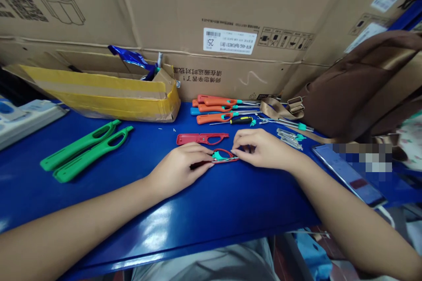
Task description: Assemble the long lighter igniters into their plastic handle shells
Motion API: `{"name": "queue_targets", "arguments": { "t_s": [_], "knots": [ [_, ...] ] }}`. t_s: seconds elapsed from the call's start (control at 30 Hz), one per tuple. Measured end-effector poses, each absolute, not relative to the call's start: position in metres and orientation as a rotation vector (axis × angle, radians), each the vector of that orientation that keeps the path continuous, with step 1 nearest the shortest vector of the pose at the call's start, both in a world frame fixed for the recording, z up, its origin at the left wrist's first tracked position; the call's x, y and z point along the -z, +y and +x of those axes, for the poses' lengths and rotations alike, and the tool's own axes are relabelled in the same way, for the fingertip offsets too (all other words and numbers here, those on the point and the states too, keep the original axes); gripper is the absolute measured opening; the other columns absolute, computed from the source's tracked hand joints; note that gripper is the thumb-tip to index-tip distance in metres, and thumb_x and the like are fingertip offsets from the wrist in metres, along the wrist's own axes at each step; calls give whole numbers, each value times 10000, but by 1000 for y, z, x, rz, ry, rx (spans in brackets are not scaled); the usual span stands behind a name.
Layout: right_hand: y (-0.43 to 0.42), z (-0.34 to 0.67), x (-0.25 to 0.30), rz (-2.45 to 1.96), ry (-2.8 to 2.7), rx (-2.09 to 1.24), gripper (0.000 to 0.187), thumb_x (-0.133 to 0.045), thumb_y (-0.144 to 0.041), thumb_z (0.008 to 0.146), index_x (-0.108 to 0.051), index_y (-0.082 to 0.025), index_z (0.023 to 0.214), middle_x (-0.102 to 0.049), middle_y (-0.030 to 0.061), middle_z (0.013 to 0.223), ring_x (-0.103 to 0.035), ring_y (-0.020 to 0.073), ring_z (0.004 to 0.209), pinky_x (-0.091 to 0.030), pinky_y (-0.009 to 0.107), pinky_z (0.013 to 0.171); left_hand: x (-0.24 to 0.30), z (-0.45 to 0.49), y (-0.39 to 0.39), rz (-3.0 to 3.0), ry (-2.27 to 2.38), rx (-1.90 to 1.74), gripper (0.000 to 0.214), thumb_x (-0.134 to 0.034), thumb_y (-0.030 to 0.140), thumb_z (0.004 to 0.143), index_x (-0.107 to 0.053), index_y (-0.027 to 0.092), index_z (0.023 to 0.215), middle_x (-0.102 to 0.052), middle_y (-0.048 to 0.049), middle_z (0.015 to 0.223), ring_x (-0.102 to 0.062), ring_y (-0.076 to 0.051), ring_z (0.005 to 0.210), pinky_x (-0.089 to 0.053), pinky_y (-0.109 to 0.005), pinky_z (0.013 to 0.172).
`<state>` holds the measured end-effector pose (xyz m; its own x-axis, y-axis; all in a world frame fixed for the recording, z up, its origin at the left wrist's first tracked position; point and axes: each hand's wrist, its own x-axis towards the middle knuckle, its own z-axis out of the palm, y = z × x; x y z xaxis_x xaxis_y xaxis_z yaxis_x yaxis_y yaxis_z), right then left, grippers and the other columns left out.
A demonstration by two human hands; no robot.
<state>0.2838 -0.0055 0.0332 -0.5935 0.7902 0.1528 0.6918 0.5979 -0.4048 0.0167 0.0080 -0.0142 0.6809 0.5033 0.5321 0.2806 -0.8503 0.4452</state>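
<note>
Head camera: worn on the person's head, facing forward and down across the blue counter (263, 204).
Counter's near edge: low in the view, rising towards the right, with the person's lap (204, 263) below it (so the lens looks from above and behind this edge).
Left hand (183, 164) and right hand (260, 147): mid-view, at arm's reach from the lens.
Carton (158, 9): fills the top, closing the view along the counter's far side.
Brown bag (356, 88): towards the far right corner, beyond the hands.
</note>
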Motion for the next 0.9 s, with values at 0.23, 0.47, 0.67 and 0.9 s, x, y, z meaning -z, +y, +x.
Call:
{"name": "queue_targets", "arguments": {
  "t_s": [0.23, 0.47, 0.67, 0.9],
  "knots": [
    [9, 307, -39, -1879, -2233, -58, 106, -638, -237, 873, -737, -205, 852, -750, 46, 930, -668, 197, 803, -449, 295, 691, 15, 16, 7, 2577, 636, -955, 167, -634, 166, 946, -771, 188, 1039, -771, -66, 1074, -729, -197, 996, -609, -335, 901],
    [28, 332, -29, -2063, -2064, 23, 211, -666, -230, 856, -715, -185, 1056, -731, 92, 995, -673, 262, 904, -494, 349, 761, 15, 16, 7, 2597, 661, -978, 175, -625, 181, 947, -779, 205, 1027, -764, -62, 1078, -713, -198, 998, -604, -336, 887],
    [34, 334, -20, -2065, -2086, 29, 350, -682, -240, 868, -673, -181, 1213, -676, 144, 1139, -653, 283, 1009, -508, 388, 877, 12, 17, 6, 2595, 671, -968, 175, -622, 188, 945, -780, 209, 1017, -767, -63, 1067, -708, -205, 987, -599, -352, 880],
    [37, 334, -21, -2093, -2100, -62, 142, -621, -160, 881, -704, -182, 995, -728, 81, 970, -648, 227, 881, -465, 316, 761, 12, 16, 6, 2591, 667, -963, 182, -622, 178, 941, -776, 216, 1031, -767, -57, 1065, -707, -204, 991, -591, -348, 886]
  ]
}}
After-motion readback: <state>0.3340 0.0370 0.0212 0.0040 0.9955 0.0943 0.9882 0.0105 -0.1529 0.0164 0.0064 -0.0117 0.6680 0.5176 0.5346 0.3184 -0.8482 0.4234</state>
